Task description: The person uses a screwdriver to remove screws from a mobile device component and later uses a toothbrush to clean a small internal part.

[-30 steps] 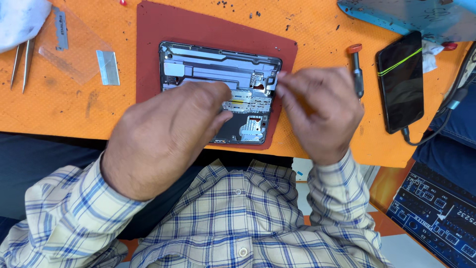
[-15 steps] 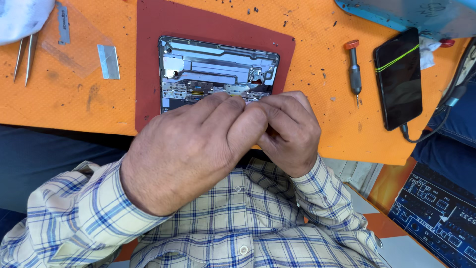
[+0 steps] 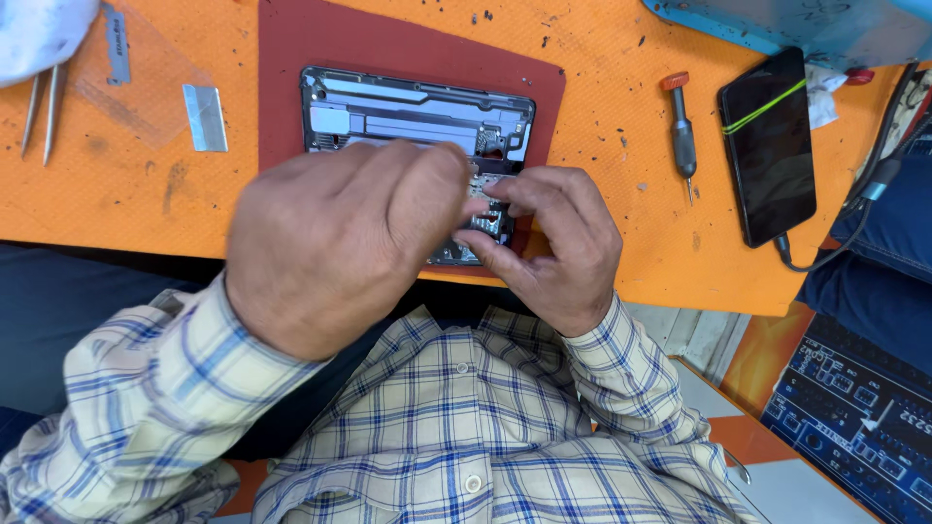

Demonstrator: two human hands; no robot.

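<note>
Both hands (image 3: 456, 233) over opened phone (image 3: 408, 116), screwdriver (image 3: 680, 126) nearby.

left hand (image 3: 340, 243): motion-blurred | opened device (image 3: 417, 116): near half hidden by hands | tweezers (image 3: 44, 107): cut off

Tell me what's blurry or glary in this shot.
Head view: the left hand is smeared by motion blur; the right hand, opened phone and screwdriver look sharp; light is even, with a soft sheen on the black phone.

Both hands, left hand (image 3: 335, 238) and right hand (image 3: 553, 247), meet over an opened phone (image 3: 417, 121) on a red mat (image 3: 388, 44); screwdriver (image 3: 682, 131) at three o'clock.
</note>
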